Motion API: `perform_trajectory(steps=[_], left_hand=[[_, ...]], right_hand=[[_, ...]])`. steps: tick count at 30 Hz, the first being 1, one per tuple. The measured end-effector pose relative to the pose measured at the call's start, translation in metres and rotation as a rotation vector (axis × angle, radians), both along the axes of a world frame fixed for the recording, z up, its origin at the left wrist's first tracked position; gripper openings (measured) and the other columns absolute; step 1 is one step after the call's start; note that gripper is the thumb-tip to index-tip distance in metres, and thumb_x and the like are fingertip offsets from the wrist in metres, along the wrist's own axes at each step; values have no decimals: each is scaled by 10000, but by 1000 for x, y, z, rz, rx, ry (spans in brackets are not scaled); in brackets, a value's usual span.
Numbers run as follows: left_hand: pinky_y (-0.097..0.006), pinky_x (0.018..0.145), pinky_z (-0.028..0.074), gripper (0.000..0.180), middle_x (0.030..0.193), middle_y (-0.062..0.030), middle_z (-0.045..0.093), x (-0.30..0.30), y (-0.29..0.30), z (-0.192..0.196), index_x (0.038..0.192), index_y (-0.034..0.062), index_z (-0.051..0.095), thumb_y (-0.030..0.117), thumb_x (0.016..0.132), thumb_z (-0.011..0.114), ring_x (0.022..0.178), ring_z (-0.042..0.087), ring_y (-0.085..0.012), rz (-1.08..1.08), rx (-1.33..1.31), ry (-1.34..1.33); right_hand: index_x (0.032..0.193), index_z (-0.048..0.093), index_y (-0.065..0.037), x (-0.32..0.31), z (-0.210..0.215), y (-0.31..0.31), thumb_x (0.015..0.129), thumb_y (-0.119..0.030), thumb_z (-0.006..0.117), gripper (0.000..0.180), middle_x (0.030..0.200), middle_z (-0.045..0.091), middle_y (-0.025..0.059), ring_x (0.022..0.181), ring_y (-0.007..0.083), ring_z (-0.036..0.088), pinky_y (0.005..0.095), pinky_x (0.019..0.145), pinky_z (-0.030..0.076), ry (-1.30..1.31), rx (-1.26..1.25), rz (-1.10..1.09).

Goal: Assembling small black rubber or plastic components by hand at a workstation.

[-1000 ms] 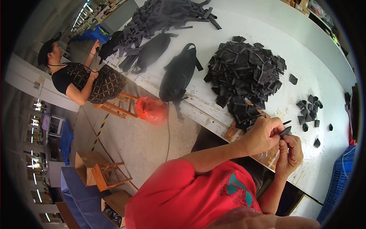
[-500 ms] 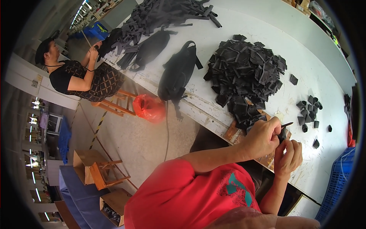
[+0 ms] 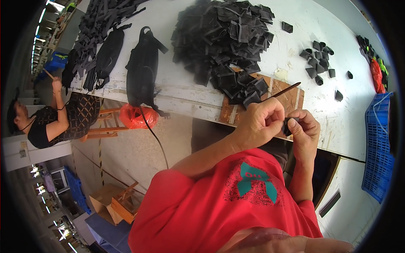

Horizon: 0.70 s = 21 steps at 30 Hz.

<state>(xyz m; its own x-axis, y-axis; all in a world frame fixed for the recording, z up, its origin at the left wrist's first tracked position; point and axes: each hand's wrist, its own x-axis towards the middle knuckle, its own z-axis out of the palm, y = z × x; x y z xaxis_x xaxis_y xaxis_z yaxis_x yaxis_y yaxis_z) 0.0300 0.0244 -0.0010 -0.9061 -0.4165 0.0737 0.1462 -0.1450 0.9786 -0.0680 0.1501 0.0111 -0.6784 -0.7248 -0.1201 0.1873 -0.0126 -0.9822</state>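
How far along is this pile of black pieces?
Looks early. A small cluster of black pieces lies apart on the white table, perhaps finished. The right hand pinches one piece while the left hand holds a thin stick. The big heap remains.

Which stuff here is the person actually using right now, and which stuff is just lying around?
In use:
left hand holding a thin stick
right hand pinching a small black piece
wooden board

Lying about:
big black pile
small black pile
black bag
blue crate
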Motion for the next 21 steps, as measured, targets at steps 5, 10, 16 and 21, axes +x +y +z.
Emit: perform_trajectory(steps=[5, 10, 16, 21], left_hand=[[-308, 524, 434, 96, 696, -91, 534, -1, -50, -49, 771, 24, 533, -25, 689, 539, 593, 540, -231, 675, -743, -143], [-365, 655, 441, 193, 809, -114, 537, 3, -94, -78, 843, 28, 567, -24, 660, 537, 762, 528, -290, 675, -961, -292], [-367, 710, 440, 221, 853, -111, 538, 6, -98, -79, 890, 32, 565, 65, 676, 610, 833, 517, -284, 566, -1027, -408], [-373, 672, 457, 319, 864, -131, 536, 4, -81, -79, 889, 15, 505, 122, 644, 680, 791, 547, -309, 399, -1146, -542]], right_hand=[[958, 573, 42, -67, 13, -3, 848, -238, 549, 301, 784, 583, 63, 659, 78, 506, 199, 602, 408, 201, 46, -284], [1072, 523, 43, -85, -15, 2, 866, -231, 530, 344, 915, 576, 87, 772, 105, 536, 228, 670, 442, 639, 228, -541], [963, 564, 28, -32, -42, 5, 862, -167, 528, 223, 795, 574, 35, 675, 74, 522, 204, 601, 433, 263, 215, -316], [925, 563, 23, -18, -45, 1, 865, -163, 518, 200, 774, 552, 29, 645, 71, 502, 209, 592, 414, 164, 205, -196]])
